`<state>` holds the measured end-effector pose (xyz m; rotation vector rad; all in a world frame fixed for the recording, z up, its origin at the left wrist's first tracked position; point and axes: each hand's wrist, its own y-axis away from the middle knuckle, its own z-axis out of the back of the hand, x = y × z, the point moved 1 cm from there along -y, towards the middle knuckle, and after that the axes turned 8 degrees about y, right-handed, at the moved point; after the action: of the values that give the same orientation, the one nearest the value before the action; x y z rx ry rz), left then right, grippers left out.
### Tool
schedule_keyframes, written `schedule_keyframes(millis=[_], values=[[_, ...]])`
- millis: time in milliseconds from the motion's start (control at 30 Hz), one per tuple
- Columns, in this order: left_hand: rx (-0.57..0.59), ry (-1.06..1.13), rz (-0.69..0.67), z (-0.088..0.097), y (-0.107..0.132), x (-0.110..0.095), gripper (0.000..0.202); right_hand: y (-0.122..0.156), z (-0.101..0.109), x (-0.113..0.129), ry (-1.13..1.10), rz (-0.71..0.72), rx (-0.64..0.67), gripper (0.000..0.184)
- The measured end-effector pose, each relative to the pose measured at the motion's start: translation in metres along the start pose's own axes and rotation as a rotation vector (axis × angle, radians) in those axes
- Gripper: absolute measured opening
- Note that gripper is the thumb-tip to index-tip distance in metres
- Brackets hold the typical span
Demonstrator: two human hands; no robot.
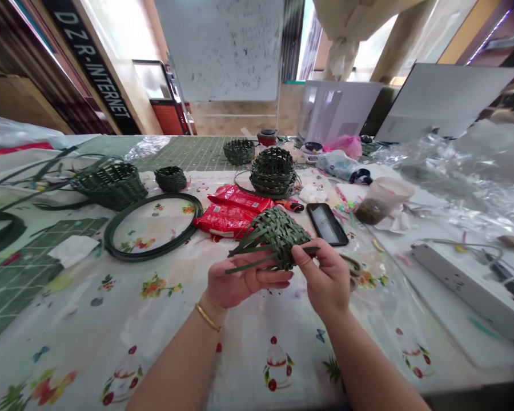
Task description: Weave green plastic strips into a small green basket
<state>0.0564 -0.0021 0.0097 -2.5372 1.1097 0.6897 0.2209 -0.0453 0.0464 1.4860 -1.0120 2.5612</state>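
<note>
A small, dark green woven basket (278, 231) is held tilted above the table, with loose strip ends sticking out at its left. My left hand (235, 283), wearing a gold bracelet, lies palm up around its lower left side and supports it with the fingers underneath. At the basket's lower right edge, my right hand (325, 274) pinches a green weaving strip (307, 249) between thumb and fingers. The far side of the basket and part of the left fingers are hidden.
Red packets (227, 211) and a phone (328, 224) lie just beyond the hands. Left stand a coil of strip (149, 254) and a larger basket (111, 185). More woven baskets (274, 171) sit behind. Right are a plastic cup (383, 200) and a power strip (466, 285).
</note>
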Motion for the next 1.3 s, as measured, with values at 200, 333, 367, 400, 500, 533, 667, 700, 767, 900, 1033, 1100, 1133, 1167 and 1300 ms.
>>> schedule_keyframes(millis=[200,333,367,400,500,533,667,700,767,900,1033,1100,1133,1167,1300], values=[[-0.182,-0.462,-0.076,-0.019,-0.015,0.017,0.030,0.001,-0.007,-0.003,0.133,0.107,0.019,0.015],[-0.350,-0.492,-0.198,-0.030,-0.019,0.027,0.033,0.004,-0.008,0.001,0.166,0.256,0.013,0.010],[-0.369,-0.455,-0.235,-0.032,-0.019,0.028,0.032,0.005,-0.009,0.001,0.151,0.281,-0.002,0.009],[-0.386,-0.409,-0.277,-0.033,-0.019,0.028,0.029,0.006,-0.009,0.001,0.133,0.307,-0.020,0.008],[-0.431,-0.276,-0.384,-0.035,-0.017,0.028,0.021,0.010,-0.012,-0.001,0.075,0.370,-0.065,0.008],[-0.439,-0.250,-0.405,-0.035,-0.016,0.028,0.019,0.012,-0.014,-0.002,0.053,0.379,-0.075,0.009],[-0.481,-0.254,-0.443,-0.035,-0.013,0.027,0.017,0.016,-0.019,-0.002,-0.022,0.353,-0.103,0.012],[-0.498,-0.268,-0.449,-0.034,-0.011,0.027,0.018,0.016,-0.020,-0.002,-0.028,0.342,-0.101,0.013],[-0.541,-0.291,-0.459,-0.033,-0.008,0.025,0.021,0.017,-0.022,-0.001,-0.036,0.330,-0.088,0.013],[-0.602,-0.274,-0.450,-0.031,-0.006,0.021,0.028,0.016,-0.028,0.000,-0.084,0.256,-0.057,0.012],[-0.609,-0.224,-0.429,-0.029,-0.009,0.022,0.029,0.016,-0.034,-0.004,-0.244,0.080,-0.092,0.006],[-0.596,-0.193,-0.457,-0.029,-0.010,0.023,0.026,0.016,-0.034,-0.004,-0.259,0.051,-0.088,0.005],[-0.580,-0.178,-0.468,-0.028,-0.011,0.024,0.025,0.016,-0.033,-0.003,-0.234,0.049,-0.075,0.007],[-0.562,-0.168,-0.474,-0.028,-0.011,0.026,0.023,0.017,-0.032,-0.002,-0.197,0.050,-0.065,0.008],[-0.534,-0.201,-0.495,-0.024,-0.011,0.029,0.016,0.023,-0.029,0.005,-0.158,-0.009,-0.016,0.013]])
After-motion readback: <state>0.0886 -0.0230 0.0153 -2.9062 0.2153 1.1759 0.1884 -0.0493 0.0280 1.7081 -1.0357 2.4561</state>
